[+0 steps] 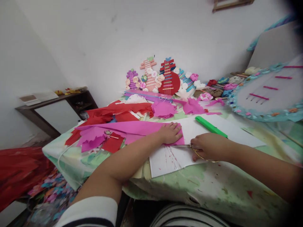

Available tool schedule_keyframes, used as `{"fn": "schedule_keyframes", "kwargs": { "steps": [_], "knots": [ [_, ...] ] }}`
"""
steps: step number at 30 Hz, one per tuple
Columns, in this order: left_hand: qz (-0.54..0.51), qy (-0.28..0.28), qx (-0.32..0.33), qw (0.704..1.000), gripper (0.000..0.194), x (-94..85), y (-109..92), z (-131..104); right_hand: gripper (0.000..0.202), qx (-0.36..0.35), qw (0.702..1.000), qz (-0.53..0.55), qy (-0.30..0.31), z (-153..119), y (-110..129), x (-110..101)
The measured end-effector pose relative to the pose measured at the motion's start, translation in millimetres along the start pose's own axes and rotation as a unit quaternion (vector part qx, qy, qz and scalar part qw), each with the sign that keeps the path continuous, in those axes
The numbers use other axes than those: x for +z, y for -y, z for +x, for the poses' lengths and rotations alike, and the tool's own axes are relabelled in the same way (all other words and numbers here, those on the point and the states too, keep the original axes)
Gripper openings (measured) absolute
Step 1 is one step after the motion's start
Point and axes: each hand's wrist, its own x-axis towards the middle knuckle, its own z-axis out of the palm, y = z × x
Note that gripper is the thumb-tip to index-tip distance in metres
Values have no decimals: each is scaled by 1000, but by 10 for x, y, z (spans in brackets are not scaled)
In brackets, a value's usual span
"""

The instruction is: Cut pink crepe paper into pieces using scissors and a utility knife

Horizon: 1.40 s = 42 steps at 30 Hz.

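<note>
My left hand (171, 132) lies flat with its fingers stretched out, pressing on the right end of a folded pink crepe paper strip (132, 127). In my right hand (210, 146) is a pair of scissors (205, 158) with gold-coloured handle loops. Their blades point left and lie along the lower edge of the pink paper, partly hidden by it. Under both hands is a white board (163, 162) with reddish streaks. A bright green utility knife (211, 126) rests on the board just beyond my right hand.
Red crepe paper (111, 108) and pink scraps (163, 109) cover the back of the table. Behind them, craft-stick instruments with paper flowers lean on the wall, one a red lute shape (175, 83). A round blue-edged craft (270, 94) stands right. Red plastic (21, 173) lies lower left.
</note>
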Motion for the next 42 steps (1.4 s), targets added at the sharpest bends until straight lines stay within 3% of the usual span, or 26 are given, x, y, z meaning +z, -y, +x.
{"fn": "schedule_keyframes", "kwargs": {
  "steps": [8,17,42],
  "knots": [
    [2,-6,6,1000,64,-3,5,21,23,0,1000,17,-7,-11,-53,-24],
    [-2,-10,-2,1000,62,7,1,30,41,8,1000,-7,-2,-39,25,-37],
    [-10,-17,-1,1000,62,14,8,39,43,8,1000,3,-13,154,179,-38]
  ]
}}
